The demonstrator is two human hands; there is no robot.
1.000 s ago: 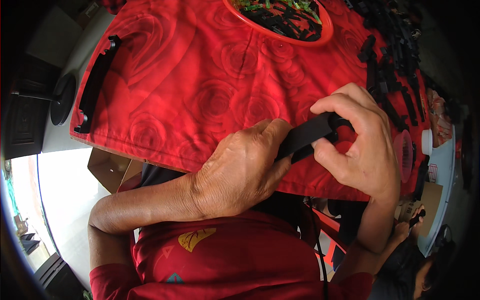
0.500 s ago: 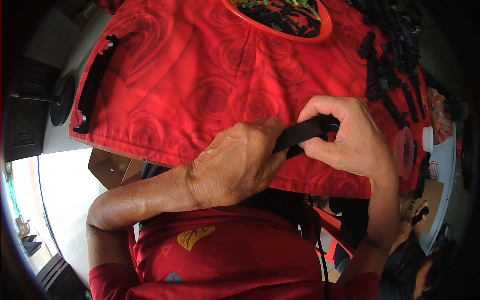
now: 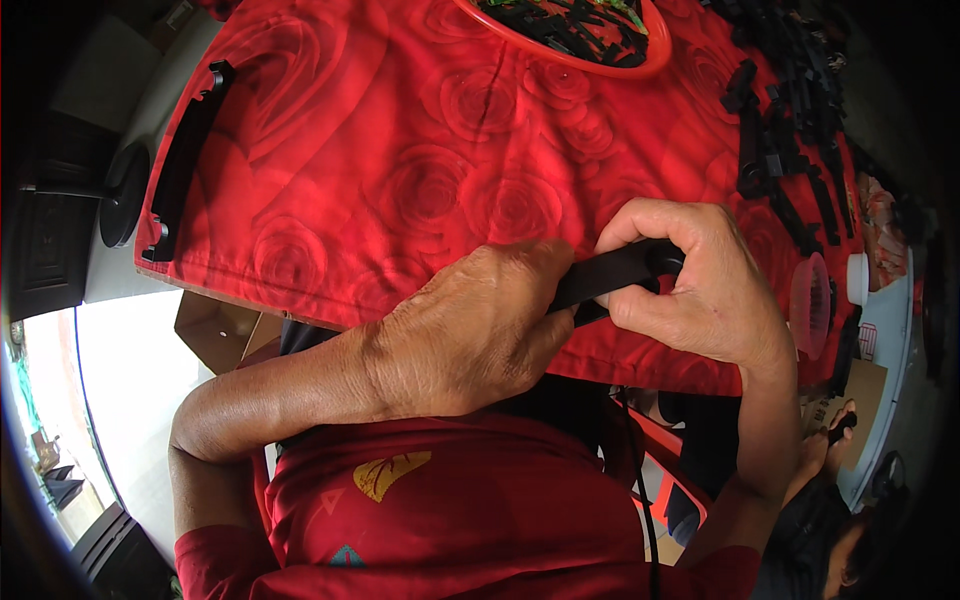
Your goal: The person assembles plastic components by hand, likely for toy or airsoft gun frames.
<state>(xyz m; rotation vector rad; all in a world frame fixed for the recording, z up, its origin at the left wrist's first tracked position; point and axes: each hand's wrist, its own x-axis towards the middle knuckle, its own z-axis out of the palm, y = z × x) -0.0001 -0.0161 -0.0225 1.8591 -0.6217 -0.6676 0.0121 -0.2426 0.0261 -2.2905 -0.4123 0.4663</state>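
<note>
I see the black plastic strip (image 3: 618, 274) held over the near edge of the red rose-patterned cloth (image 3: 420, 170), both hands clamped on it. My left hand (image 3: 470, 330) is curled around its near end, my right hand (image 3: 695, 285) pinches the ringed far end. A pile of black parts (image 3: 790, 120) lies to the right, a red bowl (image 3: 600, 62) at the top, a long black bar (image 3: 185, 160) at the left edge

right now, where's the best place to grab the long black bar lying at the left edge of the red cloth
Probably mid-length, from above. The bar lies flat and free along the edge of the cloth, long and narrow, so fingers can pinch across its short width; its ends look notched and less even.
</note>
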